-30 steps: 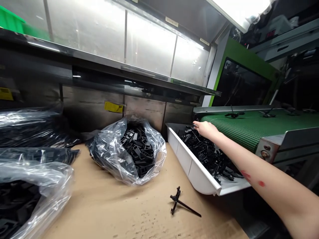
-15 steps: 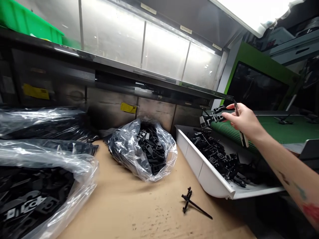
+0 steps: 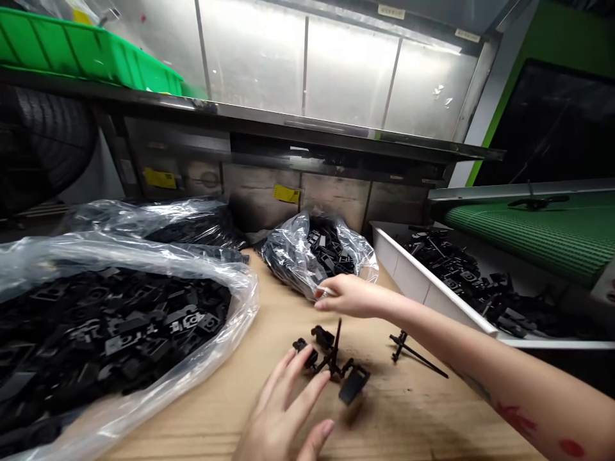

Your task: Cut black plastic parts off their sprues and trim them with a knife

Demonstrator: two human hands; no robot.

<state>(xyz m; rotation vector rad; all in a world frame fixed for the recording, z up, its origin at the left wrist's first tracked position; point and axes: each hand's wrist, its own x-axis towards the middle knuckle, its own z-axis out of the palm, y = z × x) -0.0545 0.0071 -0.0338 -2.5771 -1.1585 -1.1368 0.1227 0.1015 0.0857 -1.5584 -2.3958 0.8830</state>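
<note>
My left hand (image 3: 288, 410) is spread open at the bottom middle. Its fingertips reach to a black moulded plastic piece (image 3: 334, 365), a sprue with several chunky parts on its arms and a thin stem pointing up. Slight blur hides whether they touch it. Beyond that piece is my right hand (image 3: 343, 296), its fingers closed on a slim pale tool (image 3: 327, 291) that mostly hides in the grip. A bare black sprue (image 3: 413, 352) lies on the brown board (image 3: 230, 410), beside my right forearm.
On the left, a large clear bag (image 3: 245, 301) holds many black parts; a smaller bag (image 3: 288, 256) stands behind my right hand. A white bin (image 3: 408, 275) of black pieces sits right, below a green conveyor belt (image 3: 542, 224). A metal shelf (image 3: 288, 121) crosses behind.
My right hand has come left and down from above the white bin. The black moulded piece it held is now at the board, and my left hand has entered view. The view has turned left.
</note>
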